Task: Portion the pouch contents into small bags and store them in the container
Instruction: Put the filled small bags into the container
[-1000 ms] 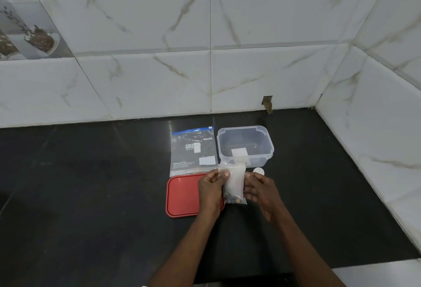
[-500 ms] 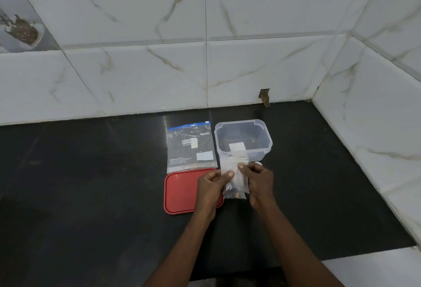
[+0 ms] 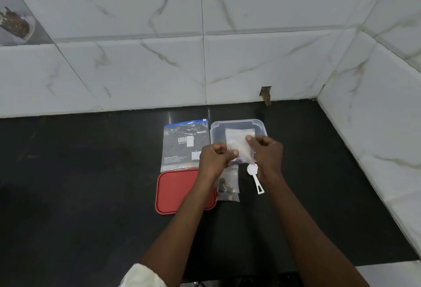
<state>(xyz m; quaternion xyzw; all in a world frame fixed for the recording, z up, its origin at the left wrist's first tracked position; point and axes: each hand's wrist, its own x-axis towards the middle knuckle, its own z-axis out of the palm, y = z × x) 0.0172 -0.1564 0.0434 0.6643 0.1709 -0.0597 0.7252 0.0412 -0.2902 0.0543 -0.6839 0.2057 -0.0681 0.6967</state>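
**Small clear bag pinched between both hands, in front of the open container**

Left hand (image 3: 215, 160): fingers curled into the palm, thumb (image 3: 234, 153) pressed onto the lower left edge of the small clear bag (image 3: 239, 143). This is a pinch grip.

Right hand (image 3: 268, 155): fingers curled the same way, thumb tip (image 3: 249, 138) on the bag's right side, higher up than the left thumb. Also a pinch.

The bag is held flat and taut between the two pinches, with its top edge pointing away from the person. It is whitish and translucent, and its contents cannot be read.

Container (image 3: 237, 121): clear, lid off, directly beyond the fingertips. The bag overlaps its near half in the view. Whether the bag touches the rim cannot be told.

Pouch (image 3: 182, 145): lies flat on the black countertop (image 3: 91, 184), just left of the left knuckles. It has a blue strip at its far end, and its near right corner is hidden behind that hand.

Red lid (image 3: 177, 193): flat on the counter under the left wrist, on the person's side of the fingers, next to the pouch's near edge.

Second small bag (image 3: 227, 187): lies flat below the gap between the two wrists, just right of the lid, with dark pieces inside.

White scoop (image 3: 256, 178): its bowl is just under the heel of the right hand. The handle points toward the person.
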